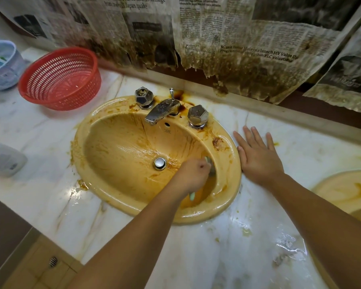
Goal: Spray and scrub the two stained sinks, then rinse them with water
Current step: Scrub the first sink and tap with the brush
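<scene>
While the left hand (191, 174) works inside the stained yellow sink (117, 142), the right hand (258, 155) lies flat on the marble counter (50, 132) just beside the sink's right rim, fingers straight and spread, holding nothing. The left hand's fingers are curled round a scrub brush (209, 165). Its head pokes out past the knuckles against the basin's right wall, near the drain (159, 163), and a pale green bit of handle shows below the wrist. The hand hides most of the brush, so bristle contact w/ the basin can't be confirmed.

Judged step: scrubbing sink no. 1. The basin is wet and glossy, w/ orange-brown smears over bowl and rim. There is also a dark crusted patch (218, 142) on the rim near the right tap knob (198, 116). The faucet (162, 110) shows no running water. A second sink (342, 190) (only its edge is in view at far right, also stained) looks not yet scrubbed, so the task seems well under half done.

The next move probably calls for firm strokes up the wall to the rim stains & round the faucet base, w/ the right hand as a brace. The wet counter could let that hand slip.

Also in view: a red basket (61, 78) at back left and stained newspaper (238, 38) on the wall.
</scene>
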Demonstrator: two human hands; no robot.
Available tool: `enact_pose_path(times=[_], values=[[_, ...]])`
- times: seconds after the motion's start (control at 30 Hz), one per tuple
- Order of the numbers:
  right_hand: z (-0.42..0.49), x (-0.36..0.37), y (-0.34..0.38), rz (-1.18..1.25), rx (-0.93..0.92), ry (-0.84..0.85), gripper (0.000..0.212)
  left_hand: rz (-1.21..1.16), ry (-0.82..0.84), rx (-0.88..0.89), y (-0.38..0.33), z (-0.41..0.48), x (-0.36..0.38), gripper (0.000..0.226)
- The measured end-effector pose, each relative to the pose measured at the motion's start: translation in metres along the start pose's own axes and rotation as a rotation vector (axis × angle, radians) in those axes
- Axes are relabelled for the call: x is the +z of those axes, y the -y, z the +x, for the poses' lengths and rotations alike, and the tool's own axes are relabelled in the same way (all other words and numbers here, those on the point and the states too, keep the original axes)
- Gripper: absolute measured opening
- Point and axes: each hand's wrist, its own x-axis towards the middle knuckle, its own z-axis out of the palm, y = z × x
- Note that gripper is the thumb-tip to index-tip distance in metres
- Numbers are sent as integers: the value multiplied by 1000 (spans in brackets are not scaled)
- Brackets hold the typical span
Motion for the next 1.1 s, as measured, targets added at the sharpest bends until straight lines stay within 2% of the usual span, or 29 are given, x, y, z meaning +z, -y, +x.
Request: enact_pose_path(times=[0.1, 0.2, 0.37, 0.53, 0.6, 0.7, 0.77, 0.9, 0.97, 1.1], values=[[0, 1, 0, -1, 1, 4, 60, 66, -27, 30, 0, -7, 6, 44], [1, 1, -1, 1, -2, 7, 60, 263, 108, -93, 17, -14, 9, 37], [1, -3, -1, 14, -20, 36, 60, 36, -54, 41, -18, -4, -5, 43], [2, -10, -3, 178, -30, 32, 55, 289, 93, -98, 25, -17, 9, 45], [7, -12, -4, 200, -70, 37, 55, 262, 100, -50, 20, -6, 1, 45], [24, -13, -8, 134, -137, 57, 55, 59, -60, 54, 0, 8, -3, 35], [36, -14, -11, 93, -178, 65, 56, 13, -115, 62, 5, 10, 2, 34], [60, -17, -8, 79, -243, 63, 56, 208, 56, -110, 39, 11, 11, 37], [67, -17, -6, 77, -262, 51, 56, 212, 75, -110, 40, 21, 0, 38], [71, -12, -8, 62, -267, 14, 55, -69, -144, -8, 25, 38, -6, 34]])
